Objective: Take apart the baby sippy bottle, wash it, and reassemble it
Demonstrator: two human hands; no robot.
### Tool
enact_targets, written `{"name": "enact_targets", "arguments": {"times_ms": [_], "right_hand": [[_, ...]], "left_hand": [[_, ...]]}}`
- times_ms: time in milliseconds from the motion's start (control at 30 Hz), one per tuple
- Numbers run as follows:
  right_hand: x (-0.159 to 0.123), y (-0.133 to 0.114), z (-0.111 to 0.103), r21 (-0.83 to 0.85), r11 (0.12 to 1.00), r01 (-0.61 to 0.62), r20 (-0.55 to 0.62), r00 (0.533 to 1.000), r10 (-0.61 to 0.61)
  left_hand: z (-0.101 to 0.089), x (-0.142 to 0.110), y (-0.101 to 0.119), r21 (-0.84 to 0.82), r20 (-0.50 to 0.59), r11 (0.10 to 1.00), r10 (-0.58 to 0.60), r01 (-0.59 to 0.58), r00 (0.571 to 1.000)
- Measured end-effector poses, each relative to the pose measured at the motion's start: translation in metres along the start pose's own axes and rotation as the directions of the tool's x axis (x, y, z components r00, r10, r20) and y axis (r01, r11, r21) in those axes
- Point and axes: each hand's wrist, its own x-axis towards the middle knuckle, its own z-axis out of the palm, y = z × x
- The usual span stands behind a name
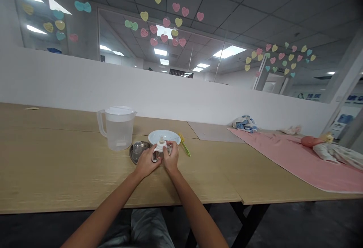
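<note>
A small baby bottle (pixel 160 148) with white side handles and a teat stands on the wooden table (pixel 56 165). My left hand (pixel 146 161) is wrapped round its left side and handle. My right hand (pixel 171 158) grips its right side, fingers curled over the top edge. Just left of the bottle a clear cap (pixel 137 148) sits on a round metal tray (pixel 134 155). Behind the hands lies a white plate (pixel 164 136), and a yellow-green brush (pixel 184 145) lies to its right.
A clear plastic jug with a lid (pixel 117 127) stands to the left of the tray. A pink cloth (pixel 297 157) covers the table's right part, with a doll (pixel 314 141) and bundled fabric (pixel 245 123) on it. A white partition wall runs behind the table.
</note>
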Motion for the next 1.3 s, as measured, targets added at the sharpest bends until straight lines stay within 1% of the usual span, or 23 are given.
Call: {"name": "enact_targets", "arguments": {"times_ms": [100,167,333,433,467,533,633,733,800,867,900,967,1000,1033,1067,1100,1133,1167,1233,1300], "right_hand": [[-0.001,0.001,0.004,0.02,1.0,-0.002,0.039,0.999,0.002],[-0.001,0.002,0.005,0.013,1.0,-0.004,0.058,0.998,0.003],[0.001,0.0,0.004,-0.138,0.99,-0.005,0.052,0.999,0.012],[0.002,0.0,0.003,-0.146,0.989,0.018,0.077,0.997,-0.006],[0.003,0.0,0.004,-0.135,0.991,0.015,0.068,0.998,-0.005],[0.003,0.0,0.006,-0.134,0.991,-0.029,0.015,0.999,0.031],[0.002,-0.001,0.011,-0.197,0.973,-0.118,-0.072,0.992,0.105],[0.001,-0.003,0.014,-0.249,0.956,-0.154,-0.104,0.986,0.132],[0.0,-0.003,0.013,-0.252,0.955,-0.155,-0.11,0.985,0.131],[0.0,-0.002,0.011,-0.252,0.962,-0.107,-0.079,0.993,0.09],[-0.001,-0.002,0.01,-0.254,0.964,-0.073,-0.051,0.997,0.062],[-0.001,0.0,0.008,-0.252,0.968,-0.017,-0.001,1.0,0.017],[-0.002,0.001,0.008,-0.245,0.97,-0.009,0.009,1.0,0.012],[-0.002,0.002,0.008,-0.235,0.972,-0.02,0.004,1.0,0.022],[-0.002,0.003,0.009,-0.225,0.973,-0.044,-0.01,0.999,0.043],[-0.002,0.003,0.01,-0.217,0.973,-0.075,-0.027,0.997,0.071],[-0.002,0.003,0.011,-0.213,0.971,-0.107,-0.041,0.994,0.1],[-0.002,0.003,0.012,-0.215,0.968,-0.133,-0.054,0.991,0.124],[-0.002,0.001,0.013,-0.227,0.962,-0.151,-0.075,0.988,0.137],[-0.002,-0.001,0.013,-0.242,0.962,-0.124,-0.081,0.991,0.107]], "left_hand": [[-0.001,0.0,0.0,-0.025,0.004,0.999,0.04,-0.04,0.999],[0.0,0.0,0.0,-0.033,-0.007,0.999,0.037,-0.038,0.999],[0.001,0.0,0.001,-0.016,-0.012,1.0,0.022,-0.022,1.0],[0.004,0.002,0.002,0.025,-0.045,0.999,-0.019,0.02,0.999],[0.005,0.002,0.003,0.032,-0.05,0.999,-0.035,0.036,0.998],[0.006,0.003,0.005,0.036,-0.046,0.997,-0.061,0.063,0.997],[0.007,0.003,0.008,0.048,-0.046,0.995,-0.088,0.09,0.995],[0.008,0.002,0.012,0.072,-0.039,0.993,-0.086,0.089,0.996],[0.007,0.0,0.014,0.091,-0.016,0.991,-0.093,0.094,0.996],[0.006,-0.001,0.013,0.093,-0.008,0.991,-0.093,0.093,0.996],[0.004,-0.002,0.011,0.078,-0.009,0.994,-0.072,0.072,0.997],[-0.003,-0.003,0.002,0.024,-0.024,1.0,0.006,-0.006,1.0],[-0.007,-0.003,-0.005,-0.01,-0.034,0.999,0.053,-0.053,0.998],[-0.012,-0.002,-0.014,-0.032,-0.066,0.998,0.056,-0.058,0.996],[-0.017,0.0,-0.025,-0.03,-0.121,0.999,0.011,-0.014,0.993],[-0.022,0.002,-0.036,0.0,-0.175,0.998,-0.061,0.062,0.983],[-0.026,0.005,-0.048,0.059,-0.234,0.985,-0.144,0.162,0.961],[-0.029,0.007,-0.058,0.13,-0.25,0.965,-0.19,0.228,0.949],[-0.033,0.011,-0.075,0.166,-0.228,0.952,-0.217,0.258,0.949],[-0.035,0.014,-0.083,0.181,-0.2,0.947,-0.229,0.266,0.953]]}}
